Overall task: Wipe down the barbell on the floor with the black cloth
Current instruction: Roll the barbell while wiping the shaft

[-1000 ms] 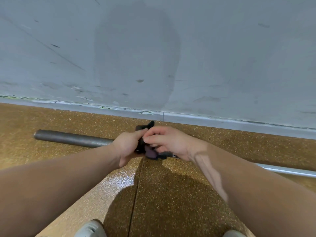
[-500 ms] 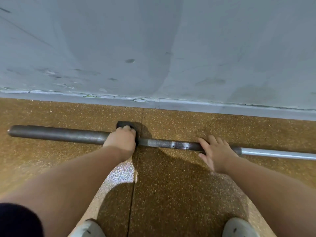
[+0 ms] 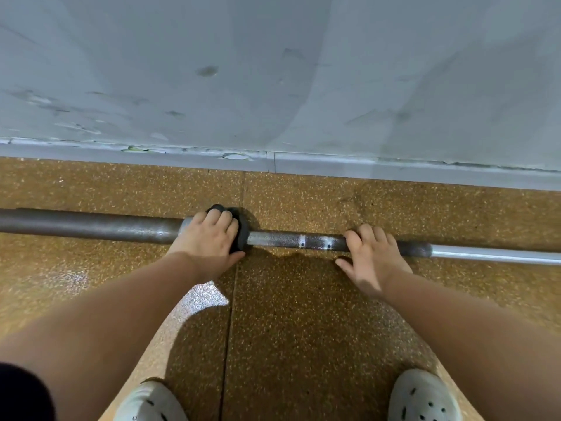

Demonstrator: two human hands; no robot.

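The barbell (image 3: 91, 225) lies on the brown speckled floor, parallel to the wall, with a thick dark sleeve on the left and a thinner shaft running right. The black cloth (image 3: 241, 235) is wrapped over the bar at the collar where sleeve meets shaft. My left hand (image 3: 209, 237) grips the cloth around the bar, fingers curled over the top. My right hand (image 3: 372, 253) sits further right on the dark knurled shaft, fingers curled over it and thumb spread on the floor side.
A grey wall with a scuffed baseboard (image 3: 334, 165) runs close behind the bar. Two pale clog shoes (image 3: 422, 396) stand at the bottom. A floor seam (image 3: 232, 299) runs between my arms.
A second ago both hands held the cloth together above the bar. They have since parted: the left pressed the cloth onto the collar, the right went to the shaft. The view has come closer.
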